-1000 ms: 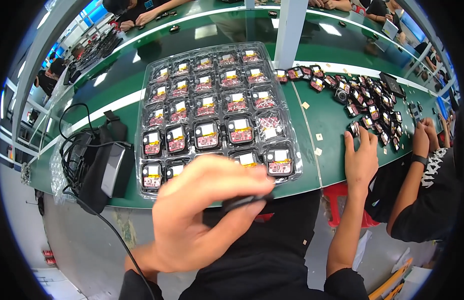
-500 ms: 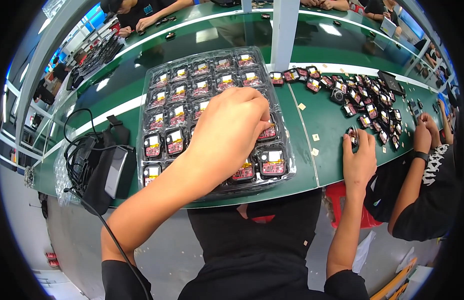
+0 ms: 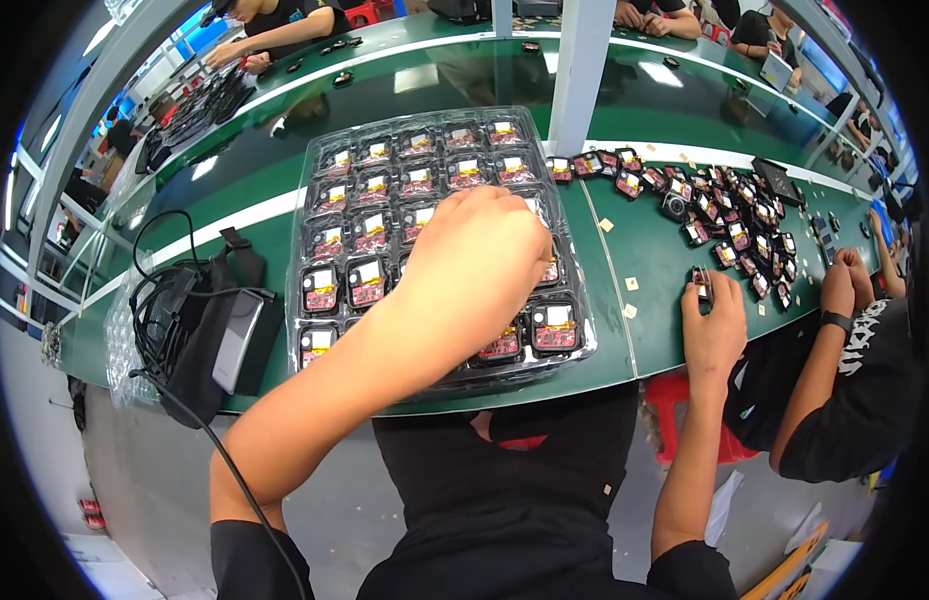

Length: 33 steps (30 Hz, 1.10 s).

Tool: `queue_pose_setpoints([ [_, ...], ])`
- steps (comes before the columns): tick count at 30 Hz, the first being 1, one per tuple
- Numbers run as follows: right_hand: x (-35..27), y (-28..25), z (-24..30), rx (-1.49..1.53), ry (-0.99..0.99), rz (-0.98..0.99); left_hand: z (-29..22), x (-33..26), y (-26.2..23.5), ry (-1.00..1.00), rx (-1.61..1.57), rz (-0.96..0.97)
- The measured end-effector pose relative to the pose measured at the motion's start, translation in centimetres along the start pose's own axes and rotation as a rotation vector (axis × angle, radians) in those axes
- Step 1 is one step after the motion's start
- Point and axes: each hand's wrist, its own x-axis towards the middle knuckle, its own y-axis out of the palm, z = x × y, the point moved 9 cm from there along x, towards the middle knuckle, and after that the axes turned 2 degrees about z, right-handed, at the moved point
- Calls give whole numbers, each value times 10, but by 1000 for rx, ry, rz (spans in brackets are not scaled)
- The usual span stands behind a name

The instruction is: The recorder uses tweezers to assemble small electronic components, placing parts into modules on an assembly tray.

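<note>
My left hand [image 3: 480, 250] is over the right side of a clear plastic tray [image 3: 297, 215]. Its fingers curl down and together beside a tray pocket, and its knuckles hide whatever they grip. Each visible pocket of the tray carries a small square black case with a red circuit board, such as the one at the front right corner [image 3: 556, 328]. On the table to the right, my right hand [image 3: 715, 325] pinches a similar black case with a red circuit board [image 3: 701, 284] between thumb and fingers, near the front edge.
A loose pile of similar cases [image 3: 735, 215] spreads beyond my right hand. Black cables [image 3: 165, 320] and a grey box [image 3: 237, 345] lie left of the tray. A white post [image 3: 582, 80] rises behind it. A neighbouring person's arm [image 3: 815, 370] reaches in at right.
The view has shifted slightly, so the tray sits a little lower and further right. My left hand remains over the tray's right side. The case in my right hand now shows more clearly.
</note>
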Motion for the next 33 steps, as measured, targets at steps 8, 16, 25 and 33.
queue_pose_setpoints([
  [8,-8,-11,14,237,-113,33,-6,-8,-6,112,85,-148],
  [16,-31,-39,52,462,-107,98,-24,-11,-3,233,218,-69],
  [25,-52,-48,65,691,-171,135,-22,-10,5,202,184,11],
  [33,-86,-70,109,858,-541,177,-20,-27,-16,163,43,-163],
])
